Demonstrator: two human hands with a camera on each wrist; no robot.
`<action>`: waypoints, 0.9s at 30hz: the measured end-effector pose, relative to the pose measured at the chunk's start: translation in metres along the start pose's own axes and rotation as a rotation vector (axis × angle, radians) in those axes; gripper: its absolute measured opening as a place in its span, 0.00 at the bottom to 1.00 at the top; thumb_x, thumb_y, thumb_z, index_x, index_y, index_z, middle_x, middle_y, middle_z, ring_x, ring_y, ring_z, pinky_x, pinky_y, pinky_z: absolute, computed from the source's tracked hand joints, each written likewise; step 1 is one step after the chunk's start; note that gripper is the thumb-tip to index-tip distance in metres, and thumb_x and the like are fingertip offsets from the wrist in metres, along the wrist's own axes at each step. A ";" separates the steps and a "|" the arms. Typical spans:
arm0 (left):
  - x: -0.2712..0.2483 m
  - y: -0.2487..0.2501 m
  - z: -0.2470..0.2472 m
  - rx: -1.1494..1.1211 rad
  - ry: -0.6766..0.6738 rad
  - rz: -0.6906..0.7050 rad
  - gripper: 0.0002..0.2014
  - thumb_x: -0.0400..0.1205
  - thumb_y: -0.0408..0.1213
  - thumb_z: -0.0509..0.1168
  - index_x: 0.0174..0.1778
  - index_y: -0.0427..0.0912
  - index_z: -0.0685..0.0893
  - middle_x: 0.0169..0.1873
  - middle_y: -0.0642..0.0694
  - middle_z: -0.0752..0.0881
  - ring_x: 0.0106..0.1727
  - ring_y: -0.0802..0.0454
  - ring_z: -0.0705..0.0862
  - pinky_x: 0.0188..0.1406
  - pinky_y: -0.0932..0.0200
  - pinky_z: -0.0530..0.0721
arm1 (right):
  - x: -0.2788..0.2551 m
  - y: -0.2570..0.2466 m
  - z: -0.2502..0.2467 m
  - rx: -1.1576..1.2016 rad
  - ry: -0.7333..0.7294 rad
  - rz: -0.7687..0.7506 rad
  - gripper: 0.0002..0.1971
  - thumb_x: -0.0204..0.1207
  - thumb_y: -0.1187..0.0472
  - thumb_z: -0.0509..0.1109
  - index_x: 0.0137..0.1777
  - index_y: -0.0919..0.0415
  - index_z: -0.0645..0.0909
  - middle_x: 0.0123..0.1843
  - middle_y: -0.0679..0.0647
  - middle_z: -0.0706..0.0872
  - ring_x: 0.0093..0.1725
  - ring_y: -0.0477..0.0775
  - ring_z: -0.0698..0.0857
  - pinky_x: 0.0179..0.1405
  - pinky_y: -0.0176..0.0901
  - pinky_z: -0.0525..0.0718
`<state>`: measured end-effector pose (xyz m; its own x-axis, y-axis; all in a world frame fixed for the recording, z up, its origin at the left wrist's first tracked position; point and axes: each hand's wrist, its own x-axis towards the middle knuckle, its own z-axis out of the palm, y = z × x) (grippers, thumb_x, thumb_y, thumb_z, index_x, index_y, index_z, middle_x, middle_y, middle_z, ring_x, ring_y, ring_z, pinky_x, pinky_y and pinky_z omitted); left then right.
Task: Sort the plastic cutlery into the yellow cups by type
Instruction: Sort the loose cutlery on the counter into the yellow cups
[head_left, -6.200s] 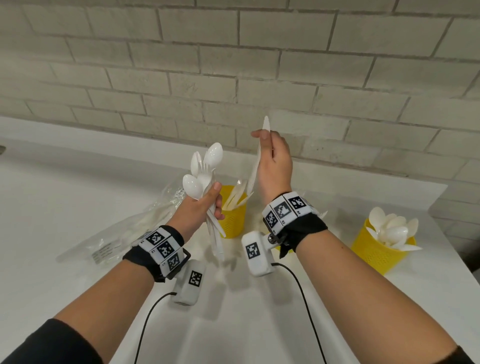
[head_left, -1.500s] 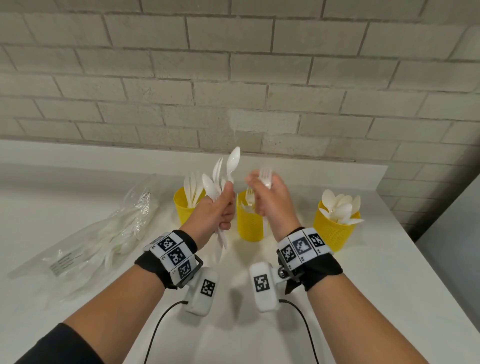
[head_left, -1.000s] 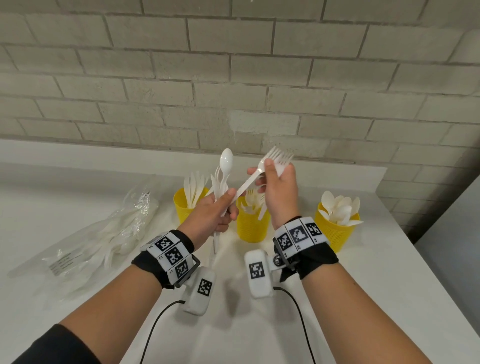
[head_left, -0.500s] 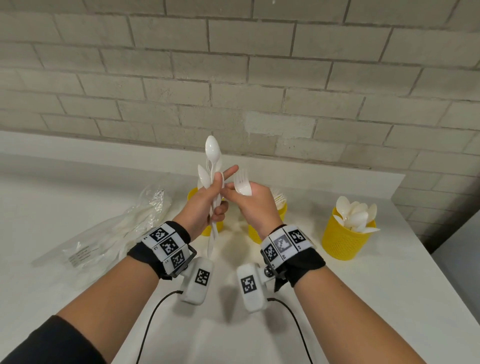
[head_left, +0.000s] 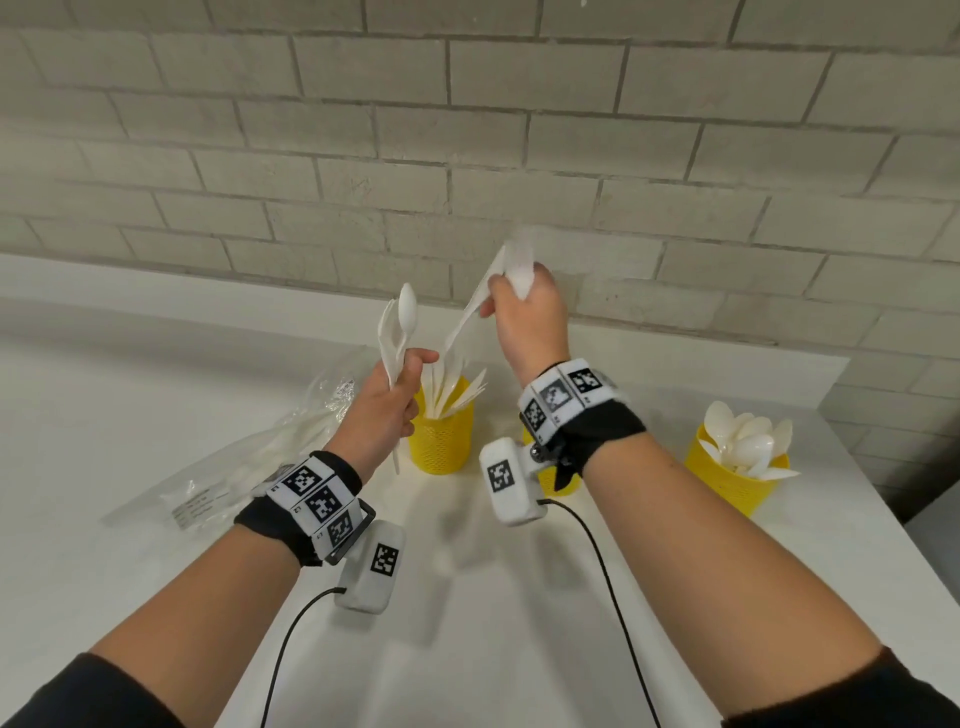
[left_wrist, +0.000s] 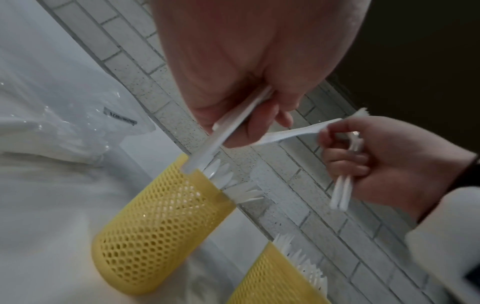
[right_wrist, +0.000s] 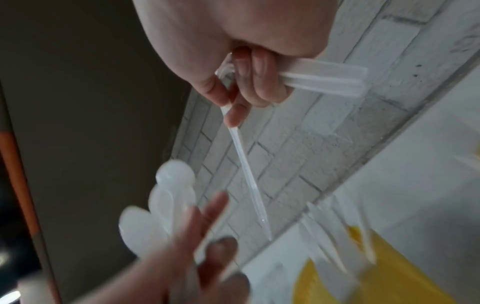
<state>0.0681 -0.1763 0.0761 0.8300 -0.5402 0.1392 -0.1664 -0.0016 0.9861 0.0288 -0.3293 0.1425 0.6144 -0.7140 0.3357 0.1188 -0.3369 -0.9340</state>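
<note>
My left hand (head_left: 387, 400) grips a bunch of white spoons (head_left: 402, 325) upright by their handles (left_wrist: 233, 121). My right hand (head_left: 527, 317), raised to its right, pinches a long thin knife (head_left: 470, 306) between thumb and forefinger; its free end slants down toward the left yellow cup (head_left: 441, 436), which holds knives. The other fingers (right_wrist: 255, 82) curl round two more handles (right_wrist: 324, 80). The middle yellow cup (head_left: 558, 480) is mostly hidden behind my right wrist; it holds forks (left_wrist: 301, 259). The right yellow cup (head_left: 732, 480) is full of spoons.
A clear plastic bag (head_left: 260, 457) with more white cutlery lies on the white table (head_left: 493, 597) to the left. A brick wall (head_left: 467, 156) rises right behind the cups. The table's edge runs down the right side past the spoon cup. Two camera cables trail under my wrists.
My right hand has drawn away from the left hand's bunch, up and to the right, now with the long knife pinched in it. My head has turned left; the left hand stays put.
</note>
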 end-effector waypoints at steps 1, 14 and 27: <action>0.000 -0.001 0.000 0.012 -0.001 0.007 0.11 0.87 0.49 0.54 0.55 0.53 0.80 0.29 0.51 0.65 0.27 0.57 0.65 0.30 0.59 0.66 | -0.003 0.009 0.007 -0.060 -0.048 0.012 0.09 0.78 0.61 0.63 0.52 0.65 0.79 0.35 0.53 0.86 0.31 0.47 0.81 0.23 0.23 0.73; -0.004 -0.003 0.029 0.089 -0.038 0.047 0.08 0.87 0.43 0.57 0.60 0.54 0.76 0.27 0.58 0.71 0.24 0.60 0.67 0.25 0.62 0.66 | 0.004 0.029 -0.054 -0.145 0.051 -0.018 0.14 0.86 0.57 0.54 0.52 0.62 0.79 0.53 0.59 0.80 0.59 0.58 0.76 0.59 0.43 0.73; -0.007 -0.002 0.077 -0.312 -0.304 -0.080 0.07 0.87 0.40 0.57 0.60 0.48 0.74 0.35 0.49 0.75 0.24 0.58 0.67 0.21 0.67 0.68 | -0.008 0.095 -0.089 -0.261 -0.070 0.142 0.15 0.74 0.55 0.74 0.58 0.58 0.77 0.49 0.56 0.79 0.45 0.57 0.82 0.54 0.62 0.85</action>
<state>0.0219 -0.2373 0.0657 0.6314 -0.7719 0.0740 0.0996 0.1753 0.9795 -0.0344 -0.4100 0.0621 0.6638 -0.7242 0.1868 -0.1711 -0.3901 -0.9047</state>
